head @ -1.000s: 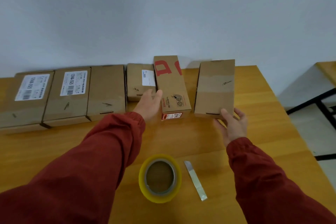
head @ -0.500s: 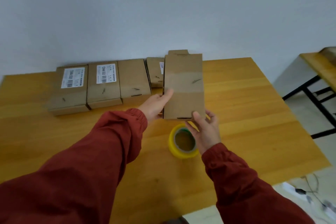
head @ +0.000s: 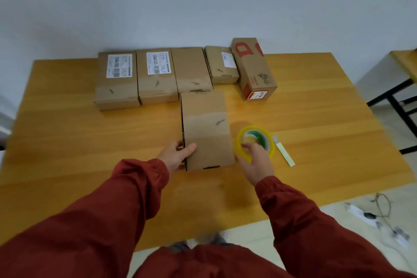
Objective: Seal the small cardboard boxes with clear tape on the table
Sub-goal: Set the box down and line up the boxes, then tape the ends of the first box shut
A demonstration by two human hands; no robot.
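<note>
A brown box (head: pixel 206 128) lies flat on the wooden table (head: pixel 90 142), in the middle and near the front edge. The left hand (head: pixel 178 157) holds its near left corner. The thumb lies on top of the box, and the other fingers go down the side, where they are mostly hidden. The right hand (head: pixel 256 161) grips a yellow roll of tape (head: pixel 259 136), with the fingers curled round the near rim. The tape is tipped up, so its hole and green core face the camera. It sits just beside the right side of the box. I cannot tell if the tape rests on the table or is up in the air. A pale strip (head: pixel 284 152) lies flat on the table just to the right of the tape. At the back, by the gray wall (head: pixel 203 2), five more boxes stand in a row. The two label boxes (head: pixel 117 88) on the left each have a big white sticker on top. The bare box (head: pixel 191 70) comes next, and its near end meets the far end of the box in front. Then comes the small box (head: pixel 222 65) with a little white sticker. Last on the right is the red box (head: pixel 253 70), taller, with red print on it. Both arms wear red sleeves (head: pixel 112 221). On the floor to the right lie blurry cords (head: pixel 381 210). A second table (head: pixel 405 61) shows at the right edge.
</note>
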